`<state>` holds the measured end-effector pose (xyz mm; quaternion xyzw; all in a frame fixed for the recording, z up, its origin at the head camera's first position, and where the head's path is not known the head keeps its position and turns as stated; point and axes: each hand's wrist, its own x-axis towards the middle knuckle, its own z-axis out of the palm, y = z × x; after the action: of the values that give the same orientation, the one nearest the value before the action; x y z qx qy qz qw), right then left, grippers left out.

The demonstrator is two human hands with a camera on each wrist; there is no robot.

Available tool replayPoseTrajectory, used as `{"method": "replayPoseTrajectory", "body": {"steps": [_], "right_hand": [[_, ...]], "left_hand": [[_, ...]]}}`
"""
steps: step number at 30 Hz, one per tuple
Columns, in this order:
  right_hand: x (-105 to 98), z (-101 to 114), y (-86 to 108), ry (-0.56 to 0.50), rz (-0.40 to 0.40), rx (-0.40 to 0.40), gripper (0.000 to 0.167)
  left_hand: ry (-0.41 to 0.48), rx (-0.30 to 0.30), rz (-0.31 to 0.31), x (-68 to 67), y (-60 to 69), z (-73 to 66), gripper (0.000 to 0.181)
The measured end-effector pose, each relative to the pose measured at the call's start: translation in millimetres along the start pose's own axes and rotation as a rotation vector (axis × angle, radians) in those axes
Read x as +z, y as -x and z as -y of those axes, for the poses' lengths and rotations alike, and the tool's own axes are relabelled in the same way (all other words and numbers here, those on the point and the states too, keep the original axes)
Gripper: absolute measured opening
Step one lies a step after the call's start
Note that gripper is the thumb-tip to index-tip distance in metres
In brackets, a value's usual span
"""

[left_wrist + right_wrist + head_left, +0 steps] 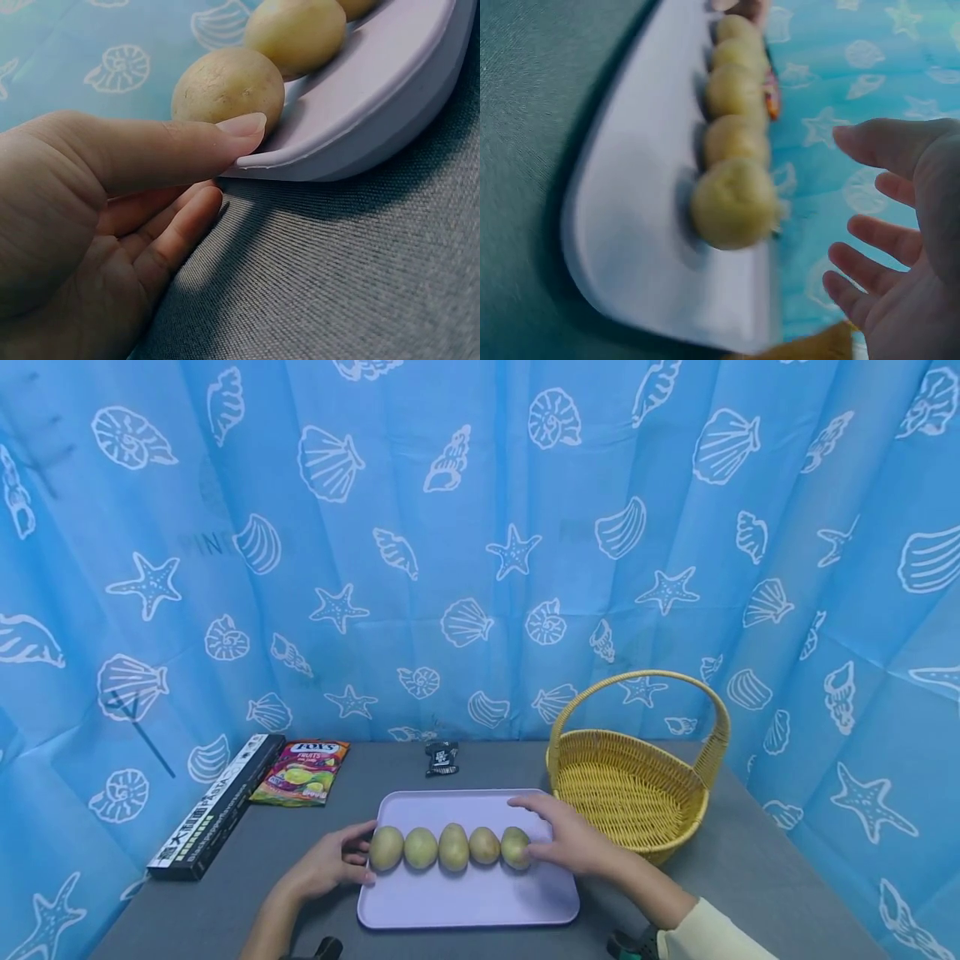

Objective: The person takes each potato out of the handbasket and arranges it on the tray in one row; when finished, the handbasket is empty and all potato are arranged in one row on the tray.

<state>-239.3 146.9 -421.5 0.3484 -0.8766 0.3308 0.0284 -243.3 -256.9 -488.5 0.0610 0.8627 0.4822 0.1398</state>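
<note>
Several yellow-green potatoes stand in a row across a pale lilac tray [465, 906]. My left hand [330, 864] is at the tray's left edge, beside the leftmost potato [387, 848]. In the left wrist view its thumb [187, 150] lies along the tray rim close to that potato [229, 86], with the other fingers loosely bent outside the rim. My right hand [573, 835] hovers over the tray's right side, next to the rightmost potato [515, 847]. Its fingers are spread and hold nothing in the right wrist view, apart from the nearest potato [735, 202].
A yellow wicker basket [630, 793] with a tall handle stands right of the tray. Behind the tray lies a small black packet [442, 758]. To the left are a candy bag [300, 773] and a long black-and-white box [217, 810]. A blue shell-patterned curtain [465, 568] closes off the back.
</note>
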Motion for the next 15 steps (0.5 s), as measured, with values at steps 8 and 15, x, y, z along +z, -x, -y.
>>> {"method": "replayPoseTrajectory", "body": {"steps": [8,15], "right_hand": [[-44.9,3.1,31.0,0.104,-0.213,0.015,0.051],[-77.6,-17.4,71.8,0.21,-0.371,0.047,0.043]], "left_hand": [[0.022,0.057,0.022,-7.9,3.7,5.5,0.09],[-0.003,0.123,0.08,-18.4,7.1,9.2,0.085]]}}
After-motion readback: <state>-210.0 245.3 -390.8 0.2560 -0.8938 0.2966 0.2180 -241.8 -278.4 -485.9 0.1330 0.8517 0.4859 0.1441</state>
